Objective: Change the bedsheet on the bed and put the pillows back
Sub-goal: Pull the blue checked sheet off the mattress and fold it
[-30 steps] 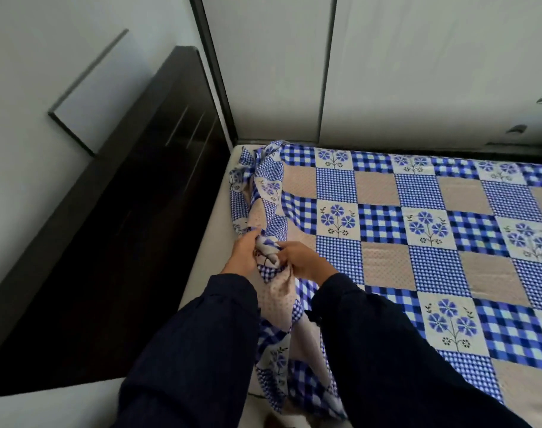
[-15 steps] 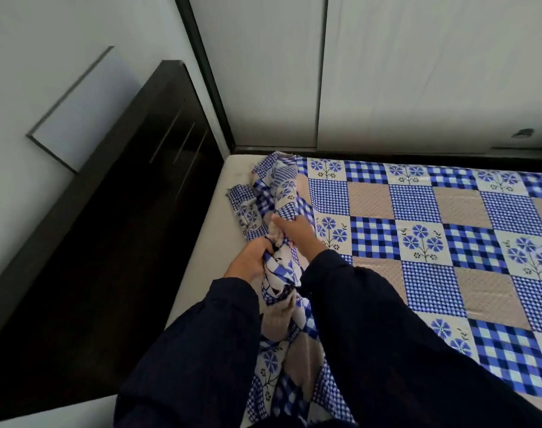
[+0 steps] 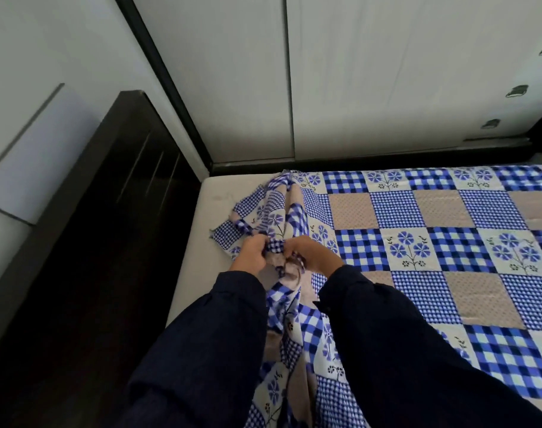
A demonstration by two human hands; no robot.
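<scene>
While your arms reach forward in dark sleeves (image 3: 387, 341), the largest thing before you is the bed, its bare cream mattress (image 3: 214, 193) exposed along the left edge and at the far left corner. Spread flat over most of it, out to the right and toward the wardrobe, lies the bedsheet (image 3: 442, 257), a patchwork of blue checks, tan squares and blue flower panels. Its left edge is pulled off the mattress corner and gathered into a rumpled ridge that runs from the far corner down between your forearms toward you. To the left of the mattress stands the dark headboard (image 3: 115, 186), set against a pale wall. Beyond the bed, white wardrobe doors (image 3: 387, 81) fill the background, with small metal handles (image 3: 517, 91) at the right. Your left hand (image 3: 252, 253) is closed, fingers curled tight around a bunch of that gathered sheet. Your right hand (image 3: 313, 254) sits just beside it, nearly touching, fingers likewise bent and pinching the same bunched fabric above the mattress.
</scene>
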